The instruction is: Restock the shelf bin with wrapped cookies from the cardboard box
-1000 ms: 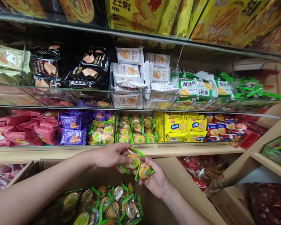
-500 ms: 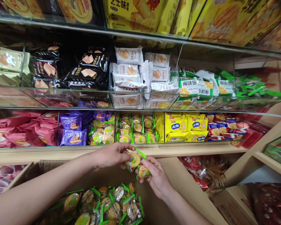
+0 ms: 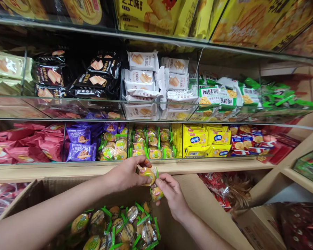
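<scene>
My left hand [image 3: 131, 173] is closed on a clear-wrapped round biscuit packet [image 3: 147, 174] with a green edge. Just right of it, my right hand [image 3: 172, 194] pinches a second biscuit packet [image 3: 156, 192], which hangs lower and touches or overlaps the first. Both hands are above an open cardboard box [image 3: 194, 198], in front of the shelf's wooden edge. Inside the box lie many loose packets [image 3: 126, 232] of the same kind. Similar packets [image 3: 153, 142] stand in rows in the lower shelf compartment behind my hands.
Glass-fronted shelves rise ahead. Beside the biscuits are purple packets [image 3: 80, 143] and red packets [image 3: 36, 146] on the left, yellow packets [image 3: 197, 139] on the right. White packets [image 3: 142, 80] fill the shelf above. Another cardboard box [image 3: 261, 225] stands at lower right.
The left hand's packet has turned, so its green end now points up at the right. The right hand's packet has shifted slightly left, closer under the first.
</scene>
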The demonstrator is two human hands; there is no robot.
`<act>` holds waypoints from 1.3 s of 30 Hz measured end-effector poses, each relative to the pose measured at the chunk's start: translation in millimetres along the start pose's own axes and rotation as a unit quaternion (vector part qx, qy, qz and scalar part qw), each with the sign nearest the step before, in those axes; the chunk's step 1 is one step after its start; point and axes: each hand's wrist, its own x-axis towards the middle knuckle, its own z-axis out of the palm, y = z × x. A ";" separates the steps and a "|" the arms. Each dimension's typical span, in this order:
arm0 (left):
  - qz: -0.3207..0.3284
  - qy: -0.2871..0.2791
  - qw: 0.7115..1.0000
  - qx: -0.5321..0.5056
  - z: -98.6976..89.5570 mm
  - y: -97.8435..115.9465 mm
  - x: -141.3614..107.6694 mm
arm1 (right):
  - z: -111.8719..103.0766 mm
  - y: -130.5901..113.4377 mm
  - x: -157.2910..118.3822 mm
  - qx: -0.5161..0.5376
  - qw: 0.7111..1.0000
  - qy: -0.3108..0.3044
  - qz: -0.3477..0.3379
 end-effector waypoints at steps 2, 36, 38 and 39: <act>0.008 0.019 0.998 -0.053 0.9 3.3 0.2 | 0.0 -1.9 1.6 0.014 1.000 0.026 -0.005; 0.041 -0.002 0.993 0.110 10.7 1.2 -6.2 | 2.2 -13.9 4.5 0.245 0.965 0.094 0.007; 0.058 -0.026 0.991 0.120 10.1 2.5 -6.9 | 3.9 -12.8 3.3 0.244 0.965 0.087 0.032; 0.060 -0.036 0.990 0.124 9.7 2.8 -6.8 | 4.6 -11.9 2.6 0.241 0.966 0.080 0.045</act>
